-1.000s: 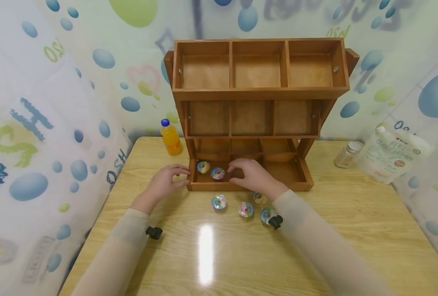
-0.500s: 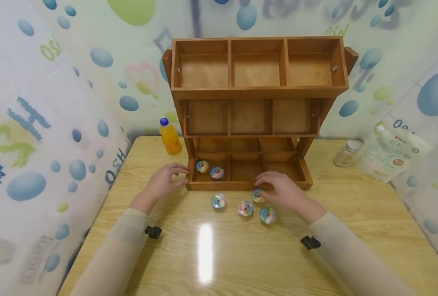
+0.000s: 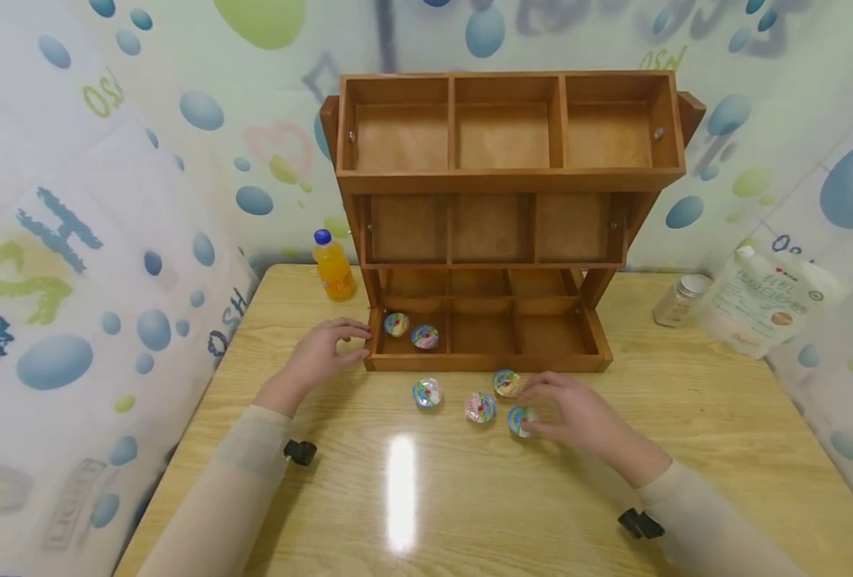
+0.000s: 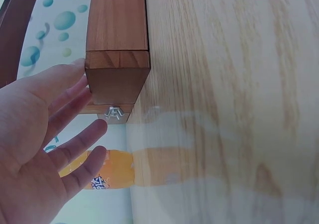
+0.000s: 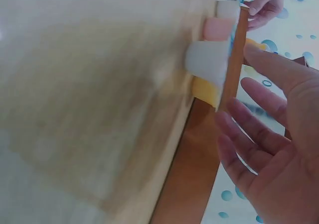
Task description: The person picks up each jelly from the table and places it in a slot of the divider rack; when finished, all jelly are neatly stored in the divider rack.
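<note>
My left hand (image 3: 323, 355) touches the lower left corner of the wooden shelf rack (image 3: 505, 183), its fingers extended along the side in the left wrist view. My right hand (image 3: 577, 413) is over the table with fingers spread, its fingertips right at a white jelly cup (image 3: 520, 421) and near a yellow jelly cup (image 3: 507, 383). A pink jelly cup (image 3: 480, 407) and another white jelly cup (image 3: 427, 393) stand to the left, in front of the rack. Two jelly cups, one yellowish (image 3: 396, 324) and one pink (image 3: 424, 336), lie in the bottom left compartment.
An orange drink bottle (image 3: 334, 268) stands left of the rack. To the right are a small jar (image 3: 680, 301) with a silver lid and a white pouch (image 3: 768, 304). A patterned wall covering closes off the back and sides of the wooden table (image 3: 311, 505).
My right hand has moved from the rack's bottom middle compartment back and to the right, down to the jelly cups on the table. My left hand stays at the rack's corner.
</note>
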The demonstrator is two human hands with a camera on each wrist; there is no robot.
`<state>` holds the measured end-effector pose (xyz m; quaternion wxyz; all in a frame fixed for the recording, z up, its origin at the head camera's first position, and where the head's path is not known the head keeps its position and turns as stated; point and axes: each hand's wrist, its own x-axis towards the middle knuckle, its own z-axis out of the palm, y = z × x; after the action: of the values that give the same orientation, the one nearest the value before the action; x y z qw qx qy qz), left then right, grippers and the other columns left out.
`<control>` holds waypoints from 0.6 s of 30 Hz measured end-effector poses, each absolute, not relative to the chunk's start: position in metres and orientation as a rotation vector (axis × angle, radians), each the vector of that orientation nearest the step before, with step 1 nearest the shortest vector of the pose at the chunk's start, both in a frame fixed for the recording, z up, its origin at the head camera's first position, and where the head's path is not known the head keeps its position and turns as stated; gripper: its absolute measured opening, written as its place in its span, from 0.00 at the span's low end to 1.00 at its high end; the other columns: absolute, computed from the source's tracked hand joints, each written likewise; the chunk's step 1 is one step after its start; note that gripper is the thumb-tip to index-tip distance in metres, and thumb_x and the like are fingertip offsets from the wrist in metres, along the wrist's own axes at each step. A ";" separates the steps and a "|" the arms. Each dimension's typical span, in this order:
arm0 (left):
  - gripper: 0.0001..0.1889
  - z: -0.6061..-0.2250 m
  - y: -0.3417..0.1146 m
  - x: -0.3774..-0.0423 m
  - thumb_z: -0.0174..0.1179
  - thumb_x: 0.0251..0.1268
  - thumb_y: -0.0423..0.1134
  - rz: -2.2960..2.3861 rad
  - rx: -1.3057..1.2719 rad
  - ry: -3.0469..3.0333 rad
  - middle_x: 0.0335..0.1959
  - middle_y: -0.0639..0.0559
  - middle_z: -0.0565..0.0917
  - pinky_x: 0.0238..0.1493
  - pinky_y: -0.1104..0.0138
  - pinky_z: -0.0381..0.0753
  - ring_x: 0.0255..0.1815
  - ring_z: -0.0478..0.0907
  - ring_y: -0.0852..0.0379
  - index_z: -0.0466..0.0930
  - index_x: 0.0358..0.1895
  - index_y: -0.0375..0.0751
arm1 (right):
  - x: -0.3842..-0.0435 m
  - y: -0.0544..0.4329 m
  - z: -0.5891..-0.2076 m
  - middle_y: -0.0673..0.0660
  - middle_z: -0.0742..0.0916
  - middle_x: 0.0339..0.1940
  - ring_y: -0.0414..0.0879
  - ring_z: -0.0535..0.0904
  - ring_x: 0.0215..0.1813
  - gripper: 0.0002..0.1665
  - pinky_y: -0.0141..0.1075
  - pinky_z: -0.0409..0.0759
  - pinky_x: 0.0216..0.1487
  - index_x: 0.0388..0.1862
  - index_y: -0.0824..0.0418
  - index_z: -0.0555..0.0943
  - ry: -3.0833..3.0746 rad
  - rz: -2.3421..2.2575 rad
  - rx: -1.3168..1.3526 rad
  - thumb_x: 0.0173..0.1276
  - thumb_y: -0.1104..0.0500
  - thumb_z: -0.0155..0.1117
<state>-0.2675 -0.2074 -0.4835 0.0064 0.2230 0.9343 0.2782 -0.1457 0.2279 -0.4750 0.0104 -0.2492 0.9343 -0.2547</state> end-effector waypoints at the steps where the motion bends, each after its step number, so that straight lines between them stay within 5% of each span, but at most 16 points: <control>1: 0.18 -0.483 -0.207 -0.267 0.68 0.71 0.46 0.869 0.698 2.924 0.64 0.48 0.82 0.60 0.49 0.84 0.58 0.83 0.43 0.87 0.58 0.43 | -0.144 0.229 -0.477 0.52 0.86 0.58 0.53 0.84 0.60 0.22 0.52 0.84 0.62 0.54 0.54 0.87 2.907 -0.797 -0.784 0.62 0.51 0.80; 18: 0.18 -0.483 -0.206 -0.265 0.67 0.71 0.47 0.842 0.676 2.943 0.66 0.48 0.82 0.61 0.48 0.83 0.58 0.83 0.43 0.87 0.58 0.44 | -0.138 0.234 -0.496 0.51 0.87 0.53 0.47 0.85 0.53 0.22 0.46 0.86 0.56 0.49 0.56 0.87 2.882 -0.886 -0.989 0.56 0.58 0.83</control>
<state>-0.2654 -0.2062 -0.4829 0.0035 0.2157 0.9388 0.2687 -0.1385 0.2337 -0.4957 -0.0158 -0.3115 0.9081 -0.2793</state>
